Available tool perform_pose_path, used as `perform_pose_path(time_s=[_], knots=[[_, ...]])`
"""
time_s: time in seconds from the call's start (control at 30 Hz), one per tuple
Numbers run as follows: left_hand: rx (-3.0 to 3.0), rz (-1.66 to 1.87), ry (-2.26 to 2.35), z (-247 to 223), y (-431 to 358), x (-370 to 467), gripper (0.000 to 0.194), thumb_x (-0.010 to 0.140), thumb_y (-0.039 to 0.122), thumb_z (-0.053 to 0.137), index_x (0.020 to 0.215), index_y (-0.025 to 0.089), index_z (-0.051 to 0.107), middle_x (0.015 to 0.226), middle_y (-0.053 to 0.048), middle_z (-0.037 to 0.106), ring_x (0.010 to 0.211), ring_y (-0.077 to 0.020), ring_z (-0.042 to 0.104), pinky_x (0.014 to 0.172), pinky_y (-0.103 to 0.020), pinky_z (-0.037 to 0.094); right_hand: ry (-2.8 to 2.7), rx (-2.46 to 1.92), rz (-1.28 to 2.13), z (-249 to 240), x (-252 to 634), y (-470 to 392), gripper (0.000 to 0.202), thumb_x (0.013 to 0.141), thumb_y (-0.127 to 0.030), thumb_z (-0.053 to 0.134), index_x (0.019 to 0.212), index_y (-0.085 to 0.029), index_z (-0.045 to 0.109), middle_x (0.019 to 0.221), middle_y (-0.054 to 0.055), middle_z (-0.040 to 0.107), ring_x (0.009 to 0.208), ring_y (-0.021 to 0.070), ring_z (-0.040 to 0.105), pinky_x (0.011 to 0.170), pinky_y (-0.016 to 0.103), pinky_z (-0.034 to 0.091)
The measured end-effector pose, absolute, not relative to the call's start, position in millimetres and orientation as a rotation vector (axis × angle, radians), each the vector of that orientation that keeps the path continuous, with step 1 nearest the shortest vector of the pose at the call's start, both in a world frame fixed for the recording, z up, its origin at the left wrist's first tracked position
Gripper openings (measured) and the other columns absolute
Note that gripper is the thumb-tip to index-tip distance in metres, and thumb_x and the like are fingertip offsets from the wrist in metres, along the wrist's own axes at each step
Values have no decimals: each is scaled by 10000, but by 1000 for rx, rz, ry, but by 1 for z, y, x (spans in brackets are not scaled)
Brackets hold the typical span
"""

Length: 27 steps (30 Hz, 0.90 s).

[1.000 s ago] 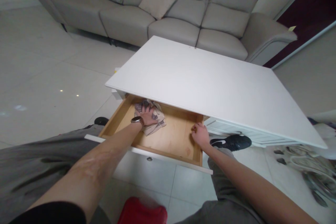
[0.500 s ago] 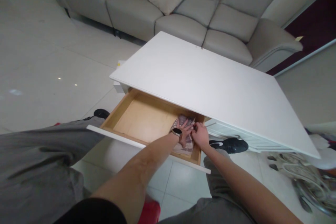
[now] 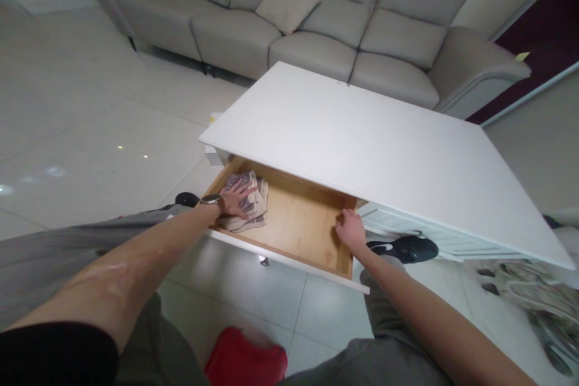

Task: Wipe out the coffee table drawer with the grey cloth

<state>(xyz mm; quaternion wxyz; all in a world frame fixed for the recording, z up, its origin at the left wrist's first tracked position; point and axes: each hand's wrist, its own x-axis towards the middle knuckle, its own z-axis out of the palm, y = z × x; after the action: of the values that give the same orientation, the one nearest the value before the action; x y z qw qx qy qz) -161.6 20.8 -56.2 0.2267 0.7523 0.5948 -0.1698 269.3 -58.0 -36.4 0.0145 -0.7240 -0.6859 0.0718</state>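
A patterned brown and beige cloth [image 3: 257,208] lies in the left part of the pulled-out wooden drawer [image 3: 298,223]. My left hand [image 3: 235,198], with a watch on the wrist, presses flat on the cloth with its fingers spread. At the drawer's right side wall is my right hand [image 3: 350,229], its fingers curled over the edge near the tabletop. Whatever small thing its fingertips may hold is hidden.
The white table [image 3: 375,145] stands above the drawer. Behind it is a grey sofa [image 3: 316,42] with a cushion [image 3: 289,1]. A red object [image 3: 246,359] is on the floor below, and a black shoe [image 3: 404,249] is beside the drawer.
My left hand and the cloth have moved from the drawer's right end to its left end. My right hand has stayed at the right side wall. More of the red object shows.
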Motion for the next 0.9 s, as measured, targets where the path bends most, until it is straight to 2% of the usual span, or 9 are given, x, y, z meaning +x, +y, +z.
perform_pose_path(time_s=[0.17, 0.3, 0.53, 0.67, 0.8, 0.9], knots=[[2063, -586, 1663, -63, 16, -150, 1375, 497, 668, 812, 1642, 345, 124, 1734, -86, 15, 1527, -519, -127, 1158, -753, 91, -2146, -2241, 257, -38, 269, -69, 294, 821, -18, 495, 1010, -177, 656, 1068, 94, 645, 923, 218, 523, 832, 312, 352], [2105, -538, 1591, -66, 16, -115, 1417, 485, 661, 823, 1647, 328, 83, 1731, -101, -33, 1512, -522, -187, 1118, -806, 89, -2163, -2211, 266, -41, 268, -78, 343, 801, 26, 469, 985, -189, 662, 1068, 75, 656, 910, 212, 522, 821, 306, 347], [2209, -281, 1405, -75, 22, 8, 1376, 479, 648, 829, 1633, 340, 148, 1731, -113, 47, 1527, -541, -56, 1104, -838, 14, -2157, -2271, 235, -33, 261, -85, 263, 832, -52, 521, 1017, -205, 630, 1079, 78, 644, 961, 232, 521, 821, 313, 364], [2208, -244, 1323, -81, 9, 90, 1386, 473, 655, 826, 1635, 324, 147, 1727, -131, 60, 1519, -560, -40, 1092, -854, -36, -2182, -2285, 209, -28, 257, -85, 285, 851, -89, 527, 1094, -220, 599, 1126, 87, 626, 991, 247, 515, 811, 322, 379], [2359, -151, 1021, -85, -12, 140, 1284, 504, 581, 839, 1614, 316, 252, 1719, -123, 128, 1542, -510, -12, 1131, -816, -79, -2148, -2301, 191, -28, 255, -83, 313, 899, -134, 497, 1188, -225, 572, 1167, 100, 613, 1002, 252, 524, 803, 331, 397], [2370, -90, 965, -85, -12, 145, 1278, 506, 535, 848, 1615, 305, 255, 1715, -116, 155, 1550, -484, 29, 1168, -779, -48, -2158, -2311, 164, -27, 254, -84, 332, 907, -153, 490, 1224, -225, 558, 1204, 106, 603, 1004, 257, 528, 799, 339, 411]])
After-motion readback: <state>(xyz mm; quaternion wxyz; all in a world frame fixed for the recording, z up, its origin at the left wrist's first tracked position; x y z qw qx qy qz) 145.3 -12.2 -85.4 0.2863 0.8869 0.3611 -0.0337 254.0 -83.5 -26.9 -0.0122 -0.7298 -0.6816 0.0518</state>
